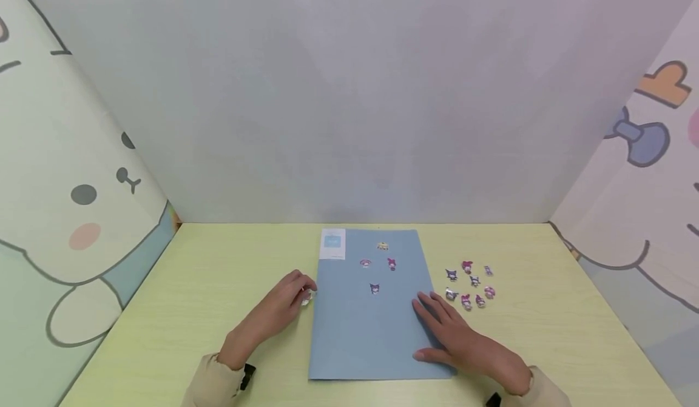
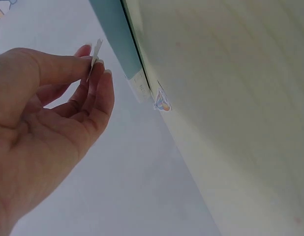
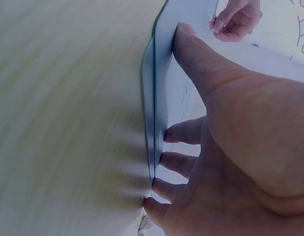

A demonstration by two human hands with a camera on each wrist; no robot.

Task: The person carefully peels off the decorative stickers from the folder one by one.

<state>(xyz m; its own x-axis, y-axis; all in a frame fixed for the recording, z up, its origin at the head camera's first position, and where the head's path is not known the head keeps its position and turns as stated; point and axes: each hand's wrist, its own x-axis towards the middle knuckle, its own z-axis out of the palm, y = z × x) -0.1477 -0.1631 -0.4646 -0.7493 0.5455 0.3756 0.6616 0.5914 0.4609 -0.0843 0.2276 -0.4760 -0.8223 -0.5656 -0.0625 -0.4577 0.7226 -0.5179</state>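
A blue folder (image 1: 377,334) lies flat on the table, with several small character stickers (image 1: 374,288) on its upper half and a white label (image 1: 333,252) at its top left corner. Beside its left edge, my left hand (image 1: 281,305) pinches a small sticker (image 1: 307,298) between thumb and fingertips; the left wrist view shows the thin piece (image 2: 96,51) held edge-on. My right hand (image 1: 464,340) rests with spread fingers on the folder's lower right edge, thumb and fingertips touching it.
Several loose stickers (image 1: 466,302) lie in a group on the table right of the folder. In the left wrist view another sticker (image 2: 162,100) shows near the folder's labelled corner. A grey wall (image 1: 360,104) stands behind the table, with cartoon-printed panels (image 1: 71,152) at the sides.
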